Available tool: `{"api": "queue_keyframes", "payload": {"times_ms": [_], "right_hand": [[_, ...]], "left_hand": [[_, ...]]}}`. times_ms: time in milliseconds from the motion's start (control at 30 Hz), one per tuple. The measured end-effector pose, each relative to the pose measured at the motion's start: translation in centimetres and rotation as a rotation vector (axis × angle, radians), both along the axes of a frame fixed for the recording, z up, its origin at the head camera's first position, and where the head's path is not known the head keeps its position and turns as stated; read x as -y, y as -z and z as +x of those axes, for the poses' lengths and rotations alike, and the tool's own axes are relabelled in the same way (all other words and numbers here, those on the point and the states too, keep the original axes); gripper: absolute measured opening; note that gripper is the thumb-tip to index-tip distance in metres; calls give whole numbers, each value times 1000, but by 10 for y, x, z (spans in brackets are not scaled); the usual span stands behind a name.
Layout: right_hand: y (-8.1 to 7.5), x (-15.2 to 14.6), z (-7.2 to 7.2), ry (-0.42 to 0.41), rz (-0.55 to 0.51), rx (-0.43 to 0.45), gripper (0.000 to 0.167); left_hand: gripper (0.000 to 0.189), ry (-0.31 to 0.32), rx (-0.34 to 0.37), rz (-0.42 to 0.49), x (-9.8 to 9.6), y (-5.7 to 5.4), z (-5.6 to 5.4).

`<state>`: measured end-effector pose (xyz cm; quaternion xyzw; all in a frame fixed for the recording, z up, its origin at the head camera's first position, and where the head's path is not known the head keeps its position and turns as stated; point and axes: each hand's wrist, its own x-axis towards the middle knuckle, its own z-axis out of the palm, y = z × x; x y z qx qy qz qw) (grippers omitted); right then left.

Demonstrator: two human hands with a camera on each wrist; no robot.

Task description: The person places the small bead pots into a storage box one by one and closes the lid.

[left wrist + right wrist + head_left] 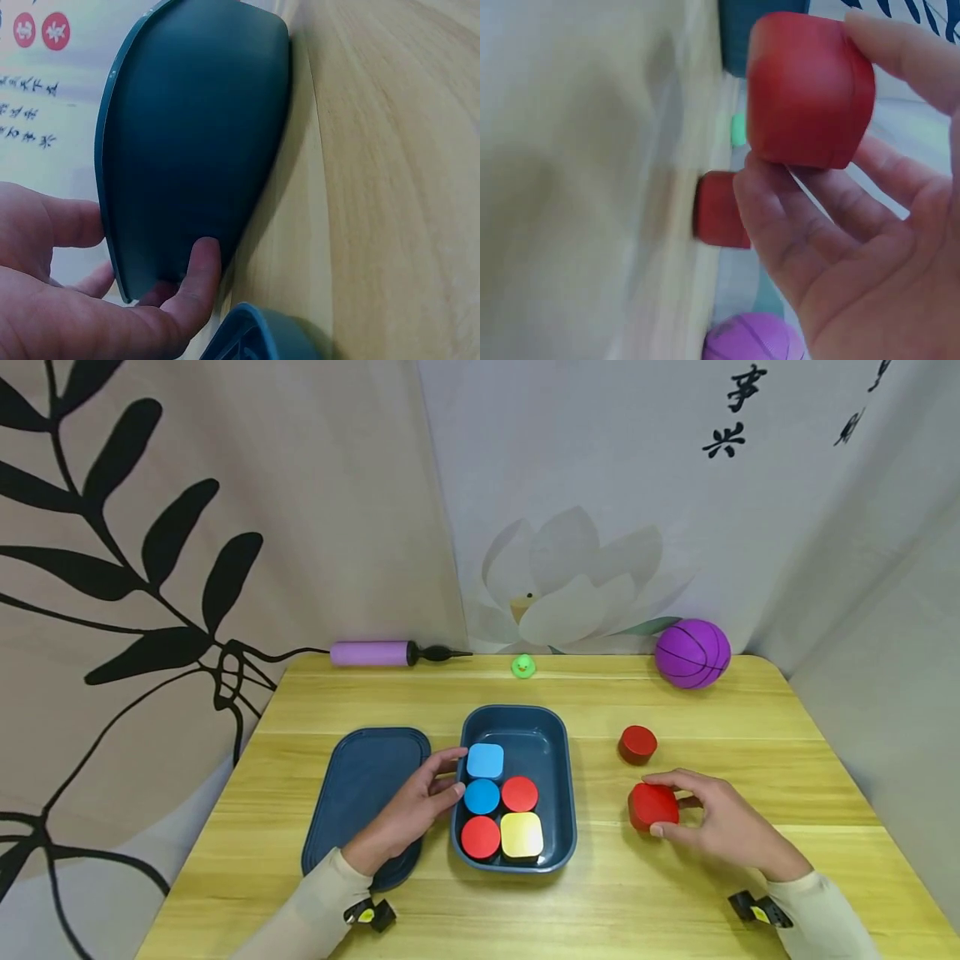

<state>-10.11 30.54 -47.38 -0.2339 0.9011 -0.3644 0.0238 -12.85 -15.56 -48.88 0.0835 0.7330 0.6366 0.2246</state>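
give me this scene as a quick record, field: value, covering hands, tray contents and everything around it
left hand: holds the left side of the dark blue tray
right hand: holds a red block, right of the tray
tray contents: light blue square block, blue round block, yellow square block, two red round blocks
loose on table: red round block, beyond the held one
lid: dark blue, left of tray, partly hidden by left hand and arm
back edge, left to right: purple pump, small green toy, purple ball
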Motion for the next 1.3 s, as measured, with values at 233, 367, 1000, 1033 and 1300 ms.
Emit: {"api": "queue_keyframes", "payload": {"times_ms": [233,367,1000,1033,1300], "right_hand": [[-14,20,-19,-8,0,-64,53],[-23,34,-29,-13,-14,-92,53],[-44,99,-69,-83,-72,-139,56],[-44,103,-71,-89,-72,-143,56],[-37,129,-85,-124,-41,-145,56]], "left_hand": [[57,-11,15,8,1,0,0],[57,-7,13,13,0,-1,0],[57,-2,15,14,0,-1,-1],[57,-2,14,13,0,-1,-2],[56,8,17,11,1,-1,-3]]}}
